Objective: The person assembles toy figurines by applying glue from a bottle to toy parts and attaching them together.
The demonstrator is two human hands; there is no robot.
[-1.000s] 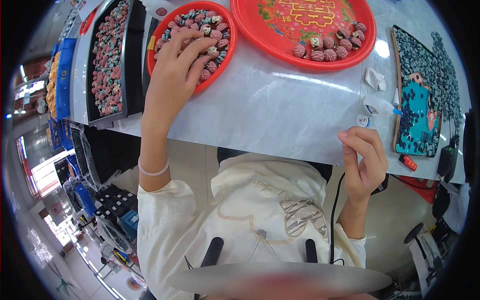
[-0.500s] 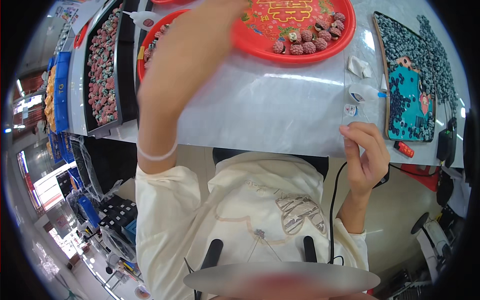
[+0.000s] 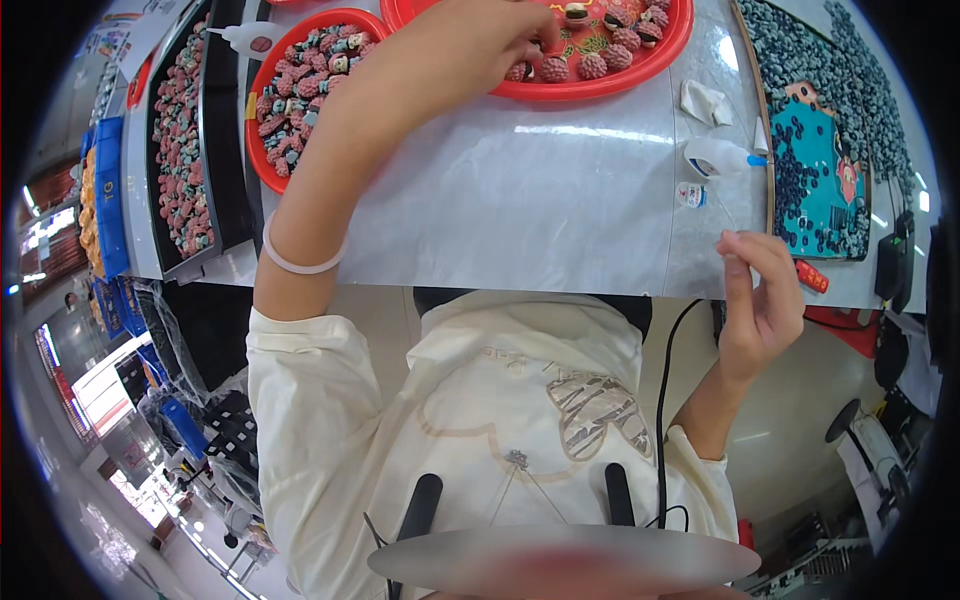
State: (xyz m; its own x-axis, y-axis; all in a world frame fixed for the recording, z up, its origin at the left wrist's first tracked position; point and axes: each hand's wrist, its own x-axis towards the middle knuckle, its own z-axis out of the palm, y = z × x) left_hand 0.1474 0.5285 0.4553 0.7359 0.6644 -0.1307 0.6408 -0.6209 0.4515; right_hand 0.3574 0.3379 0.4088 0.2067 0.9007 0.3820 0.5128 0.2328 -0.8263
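Observation:
My left hand (image 3: 480,50) reaches over the near left rim of a round red tray (image 3: 570,88) with gold decoration. Its fingers bend down, closed at a small pink bumpy piece (image 3: 518,72); their grip is partly hidden. Beside them in the tray lie several more pink bumpy balls (image 3: 592,66), some with a dark band or pale underside. My right hand (image 3: 765,305) hovers at the table's near edge, thumb and forefinger pinched together. Whatever sits in that pinch is too small to make out.
Left stand a red bowl (image 3: 262,150) of pink and blue-grey pieces, a white squeeze bottle (image 3: 245,40) and a black tray (image 3: 205,225) of similar pieces. Right are a white tissue (image 3: 706,102), a blue-tipped glue bottle (image 3: 715,158) and a teal tray (image 3: 820,200) with dark beads.
My left hand has shifted, uncovering the red bowl, and its fingers now show at the tray's near pieces. My right hand has moved slightly right, still pinched. The whole view has shifted a little.

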